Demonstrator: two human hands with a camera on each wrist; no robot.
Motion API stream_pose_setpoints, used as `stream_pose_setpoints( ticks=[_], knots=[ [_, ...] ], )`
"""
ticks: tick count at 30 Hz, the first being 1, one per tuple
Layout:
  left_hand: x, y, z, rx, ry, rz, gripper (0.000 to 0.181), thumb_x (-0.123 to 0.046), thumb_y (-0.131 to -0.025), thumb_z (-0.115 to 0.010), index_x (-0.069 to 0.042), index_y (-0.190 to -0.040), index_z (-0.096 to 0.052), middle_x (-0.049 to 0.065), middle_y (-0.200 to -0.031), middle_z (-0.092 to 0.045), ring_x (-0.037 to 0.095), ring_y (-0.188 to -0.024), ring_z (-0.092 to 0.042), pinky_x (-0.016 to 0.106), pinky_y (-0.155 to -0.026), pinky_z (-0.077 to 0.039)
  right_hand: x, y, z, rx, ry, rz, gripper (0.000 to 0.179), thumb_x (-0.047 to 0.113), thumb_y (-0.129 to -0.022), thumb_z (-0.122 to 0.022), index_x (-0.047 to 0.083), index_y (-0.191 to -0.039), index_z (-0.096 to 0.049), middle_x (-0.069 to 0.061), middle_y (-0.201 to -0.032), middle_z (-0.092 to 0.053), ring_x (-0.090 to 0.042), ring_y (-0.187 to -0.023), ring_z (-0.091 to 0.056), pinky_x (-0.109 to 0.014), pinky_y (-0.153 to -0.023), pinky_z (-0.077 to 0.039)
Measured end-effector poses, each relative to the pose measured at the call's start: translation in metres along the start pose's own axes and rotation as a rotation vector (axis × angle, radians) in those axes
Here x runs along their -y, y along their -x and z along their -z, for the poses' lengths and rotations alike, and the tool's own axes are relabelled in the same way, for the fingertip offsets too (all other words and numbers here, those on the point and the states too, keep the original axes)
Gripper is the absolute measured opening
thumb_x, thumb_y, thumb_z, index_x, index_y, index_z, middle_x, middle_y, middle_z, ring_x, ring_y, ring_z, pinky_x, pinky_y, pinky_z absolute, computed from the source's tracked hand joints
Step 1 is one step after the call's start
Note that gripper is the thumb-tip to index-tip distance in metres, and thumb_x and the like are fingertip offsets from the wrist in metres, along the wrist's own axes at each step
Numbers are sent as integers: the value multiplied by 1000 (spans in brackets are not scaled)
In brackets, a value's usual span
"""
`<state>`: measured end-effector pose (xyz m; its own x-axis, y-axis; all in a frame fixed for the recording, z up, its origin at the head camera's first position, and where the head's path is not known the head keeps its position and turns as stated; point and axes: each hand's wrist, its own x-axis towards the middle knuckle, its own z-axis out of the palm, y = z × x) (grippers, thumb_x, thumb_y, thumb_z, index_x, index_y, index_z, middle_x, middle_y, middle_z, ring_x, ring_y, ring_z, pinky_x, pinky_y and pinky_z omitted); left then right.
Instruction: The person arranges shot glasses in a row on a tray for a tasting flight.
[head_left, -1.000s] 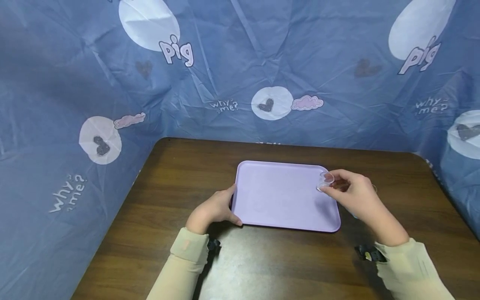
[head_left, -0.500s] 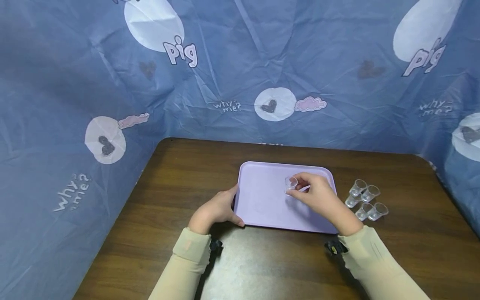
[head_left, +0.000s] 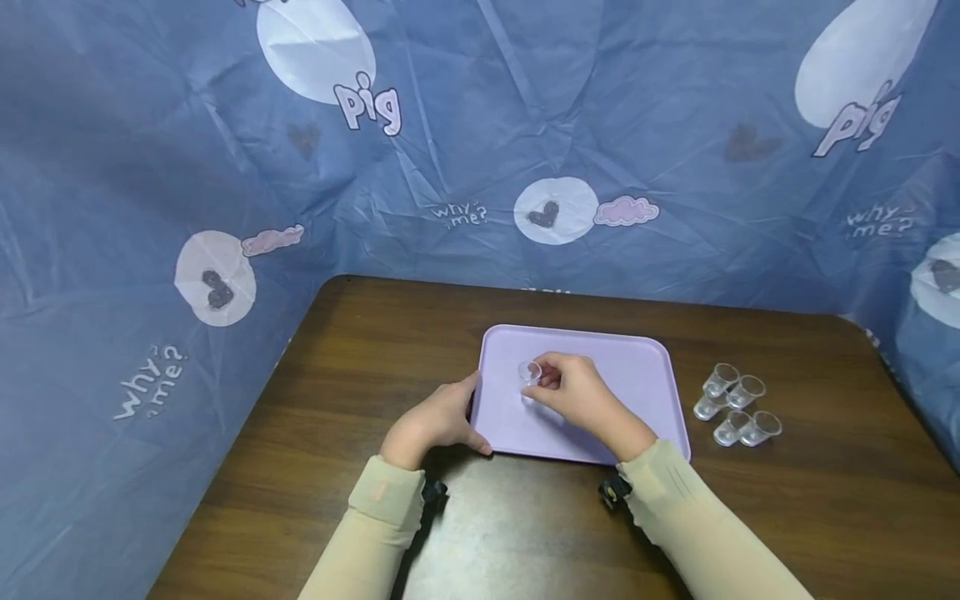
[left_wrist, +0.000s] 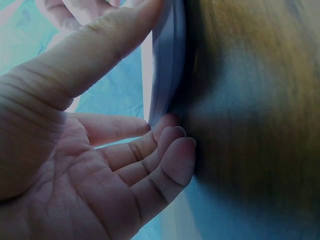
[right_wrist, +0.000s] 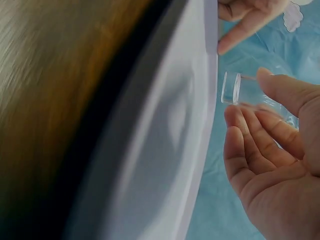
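A small clear cup (head_left: 528,380) is over the left part of a lilac rectangular tray (head_left: 637,392), mouth up in the head view; whether its base touches the tray cannot be told. The right hand (head_left: 579,393) pinches it from the right side between thumb and fingers. In the right wrist view the cup's transparent wall shows between the thumb above and the fingertips below, its base end projecting past them toward the tray.

The left hand (head_left: 435,422) is spread around the tray's near left corner, thumb at the near edge and index finger along the left edge. The left wrist view shows its other fingers loosely bent, tips beside the tray's rim.

To the right of the tray, well apart from the held cup, five similar clear cups (head_left: 738,400) stand in a close cluster, three behind and two nearer the person. Tray and cups rest on a dark brown wood-grain table (head_left: 525,533) with rounded far corners and a patch of glare near the front.

Both forearms wear pale sleeves (head_left: 375,517), with a small black device (head_left: 434,493) at each wrist. Behind the table hangs a creased blue cloth (head_left: 450,158) printed with "pig", "why me?", hearts and pink clouds.
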<state>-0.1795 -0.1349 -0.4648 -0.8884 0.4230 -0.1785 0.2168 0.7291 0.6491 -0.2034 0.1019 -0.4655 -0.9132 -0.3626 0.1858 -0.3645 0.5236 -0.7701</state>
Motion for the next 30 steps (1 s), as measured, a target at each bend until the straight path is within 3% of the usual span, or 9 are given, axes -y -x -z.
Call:
stream_pose_setpoints(
  ticks=[14, 30],
  knots=[
    [-1, 3, 1, -15, -10, -25, 117, -18, -57, -102, 2, -153, -37, 20, -125, -63, 31, -111, -60, 44, -98, -46, 6, -21, -34, 23, -7, 13, 20, 6, -81, -85, 3, -93, -69, 2, -77, -66, -10, -70, -63, -28, -66, -54],
    [-1, 1, 2, -5, -18, -18, 119, -20, -59, -102, 0, -155, -34, 21, -129, -62, 31, -114, -58, 44, -99, -45, 1, -24, -38, 44, 30, 29, 23, 3, -78, -86, 2, -91, -68, 3, -73, -64, -8, -68, -60, -27, -66, -52]
  ],
)
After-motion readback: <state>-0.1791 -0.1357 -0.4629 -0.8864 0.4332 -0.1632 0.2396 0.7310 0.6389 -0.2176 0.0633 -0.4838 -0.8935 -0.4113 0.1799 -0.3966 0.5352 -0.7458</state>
